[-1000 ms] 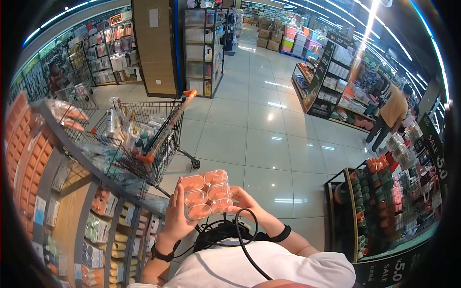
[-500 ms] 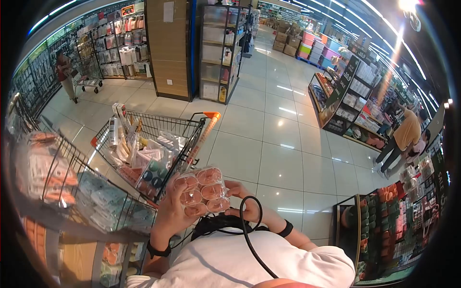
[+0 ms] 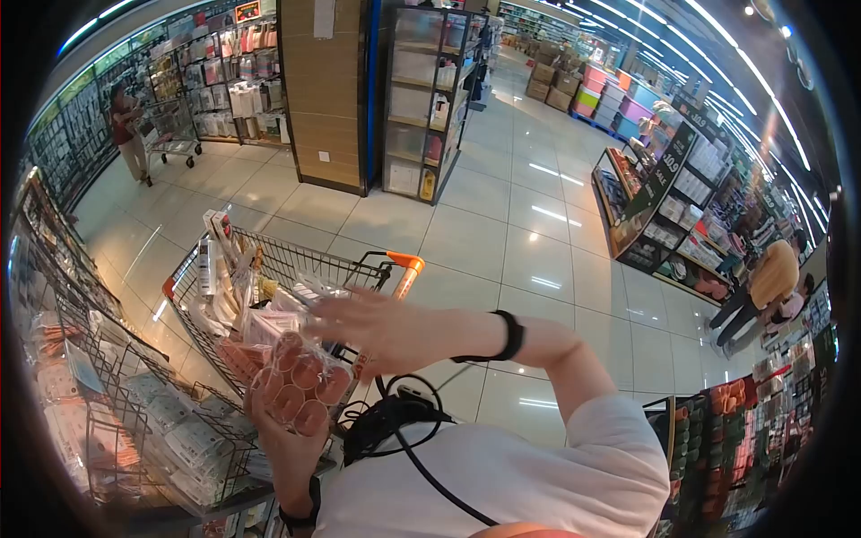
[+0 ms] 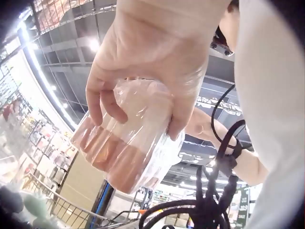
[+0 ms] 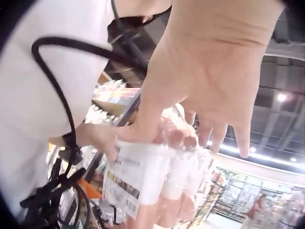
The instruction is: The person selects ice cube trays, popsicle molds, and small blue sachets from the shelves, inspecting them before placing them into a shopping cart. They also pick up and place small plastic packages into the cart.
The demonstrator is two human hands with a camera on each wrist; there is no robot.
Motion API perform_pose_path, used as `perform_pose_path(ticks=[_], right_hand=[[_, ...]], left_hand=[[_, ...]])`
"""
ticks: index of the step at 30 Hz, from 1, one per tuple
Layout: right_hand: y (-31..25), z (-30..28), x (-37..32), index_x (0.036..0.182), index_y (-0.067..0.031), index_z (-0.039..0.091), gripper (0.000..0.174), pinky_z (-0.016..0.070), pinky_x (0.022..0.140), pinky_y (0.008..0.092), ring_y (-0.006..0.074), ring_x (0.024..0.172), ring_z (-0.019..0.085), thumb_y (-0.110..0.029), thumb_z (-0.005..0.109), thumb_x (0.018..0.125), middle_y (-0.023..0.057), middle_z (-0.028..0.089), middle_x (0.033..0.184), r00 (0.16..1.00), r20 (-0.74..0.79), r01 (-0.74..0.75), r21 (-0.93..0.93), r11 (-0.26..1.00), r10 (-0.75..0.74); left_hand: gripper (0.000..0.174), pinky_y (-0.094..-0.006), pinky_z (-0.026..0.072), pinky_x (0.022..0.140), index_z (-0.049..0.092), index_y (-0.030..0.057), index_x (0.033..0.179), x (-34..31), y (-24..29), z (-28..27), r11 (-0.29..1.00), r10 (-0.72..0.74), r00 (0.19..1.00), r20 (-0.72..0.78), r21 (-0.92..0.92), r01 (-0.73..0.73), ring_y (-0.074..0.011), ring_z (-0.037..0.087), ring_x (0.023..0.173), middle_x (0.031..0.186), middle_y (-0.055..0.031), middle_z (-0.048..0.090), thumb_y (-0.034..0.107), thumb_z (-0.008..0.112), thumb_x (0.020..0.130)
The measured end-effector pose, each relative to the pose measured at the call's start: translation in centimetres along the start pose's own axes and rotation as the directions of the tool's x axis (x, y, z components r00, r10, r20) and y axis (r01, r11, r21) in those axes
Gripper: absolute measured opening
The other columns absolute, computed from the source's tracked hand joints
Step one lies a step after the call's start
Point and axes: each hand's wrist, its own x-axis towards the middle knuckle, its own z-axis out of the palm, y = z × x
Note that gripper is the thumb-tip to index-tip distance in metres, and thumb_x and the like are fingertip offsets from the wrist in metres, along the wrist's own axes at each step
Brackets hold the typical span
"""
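A clear-wrapped pack of several pink-bottomed cups sits in my left hand, low at the near side of the cart. In the left wrist view, the thumb and fingers of that hand curl round the pack from both sides. My right hand reaches across to the left above the pack, its fingers outstretched and holding nothing. The right wrist view shows those fingers spread beside the wrapping, where a white label with a barcode faces out. Just beyond both hands stands a shopping cart with packaged goods inside.
Wire bins of bagged goods stand close on the left. Beyond the cart are a wood-faced pillar and a shelf rack. Tiled floor runs ahead. A person with another cart stands far left; a black cable crosses my front.
The pack has moved left and lower, nearer the cart, in my left hand. My right hand has let go of it and swung left over it. The view has turned left.
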Motion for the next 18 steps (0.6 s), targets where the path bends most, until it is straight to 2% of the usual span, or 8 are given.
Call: perform_pose_path(ticks=[4,7,8,10,14,15,17,18], right_hand=[[2.3,4.0,4.6,0.141,-0.0154,0.021,0.112,0.0248,0.101,0.0605,0.0388,0.131,0.025,-0.041,0.082,0.051,0.0249,0.025,0.141,0.930,0.153,0.362,-0.216,0.907,-0.335],[3.6,2.7,5.9,0.141,-0.0178,0.019,0.109,0.0198,0.103,0.0625,0.0406,0.133,0.019,-0.031,0.079,0.052,0.0260,0.022,0.140,0.882,0.239,0.436,-0.092,0.895,-0.405],[4.7,3.3,6.0,0.138,-0.0181,0.025,0.101,0.0291,0.099,0.0601,0.0418,0.128,0.026,-0.028,0.079,0.053,0.0255,0.029,0.133,0.873,0.156,0.475,-0.058,0.878,-0.462],[6.7,4.6,6.2,0.135,-0.0179,0.030,0.093,0.0348,0.094,0.0562,0.0406,0.122,0.031,-0.025,0.078,0.055,0.0245,0.033,0.127,0.848,0.083,0.517,0.083,0.852,-0.523],[9.1,3.7,5.7,0.120,-0.0151,0.046,0.067,0.0439,0.081,0.0456,0.0357,0.111,0.040,-0.020,0.076,0.060,0.0200,0.038,0.118,0.844,0.055,0.527,0.098,0.844,-0.533],[9.5,2.7,5.7,0.111,-0.0128,0.051,0.053,0.0449,0.078,0.0430,0.0331,0.105,0.045,-0.019,0.073,0.063,0.0175,0.045,0.111,0.858,0.036,0.507,0.097,0.857,-0.512],[10.8,0.3,7.5,0.090,-0.0090,0.059,0.026,0.0459,0.070,0.0382,0.0270,0.079,0.057,-0.017,0.068,0.068,0.0092,0.059,0.081,0.907,0.095,0.395,0.137,0.908,-0.409],[13.0,0.4,8.7,0.089,-0.0098,0.061,0.023,0.0451,0.068,0.0385,0.0274,0.065,0.056,-0.017,0.068,0.068,0.0093,0.058,0.067,0.892,0.008,0.451,0.017,0.892,-0.451]], left_hand=[[0.090,-0.0421,0.0432,0.092,0.020,0.0013,0.134,0.4,0.7,1.4,0.992,-0.065,0.994,-0.092,0.098,0.074,-0.0382,0.043,0.117,0.130,-0.0219,0.032,0.011,0.076,0.064],[0.091,-0.0428,0.0306,0.102,0.019,0.0044,0.137,0.9,2.4,2.3,0.964,-0.267,0.953,-0.142,-0.046,0.263,-0.0322,0.036,0.124,0.130,-0.0185,0.034,0.001,0.071,0.062],[0.090,-0.0424,0.0339,0.100,0.019,0.0035,0.136,1.2,2.6,2.6,0.980,-0.191,0.969,-0.154,0.028,0.198,-0.0341,0.037,0.123,0.131,-0.0195,0.032,0.003,0.072,0.064],[0.088,-0.0416,0.0405,0.095,0.019,0.0016,0.136,2.0,2.6,3.0,0.982,-0.039,0.987,-0.157,0.176,0.067,-0.0378,0.039,0.120,0.133,-0.0214,0.030,0.008,0.074,0.067],[0.093,-0.0401,0.0390,0.097,0.015,0.0022,0.140,2.8,3.0,4.4,0.986,-0.163,0.984,-0.073,0.013,0.164,-0.0344,0.039,0.122,0.139,-0.0193,0.025,0.003,0.072,0.067],[0.095,-0.0398,0.0388,0.098,0.013,0.0024,0.141,2.5,2.3,4.6,0.975,-0.218,0.974,-0.053,-0.049,0.216,-0.0335,0.039,0.122,0.140,-0.0190,0.024,0.002,0.072,0.067],[0.100,-0.0392,0.0373,0.098,0.009,0.0029,0.143,1.7,2.2,4.8,0.954,-0.285,0.955,-0.078,-0.120,0.275,-0.0321,0.040,0.121,0.142,-0.0199,0.024,-0.002,0.072,0.066],[0.097,-0.0390,0.0366,0.099,0.010,0.0017,0.142,1.4,2.1,4.7,0.950,-0.294,0.949,-0.114,-0.140,0.277,-0.0322,0.041,0.120,0.141,-0.0208,0.024,-0.001,0.071,0.068]])
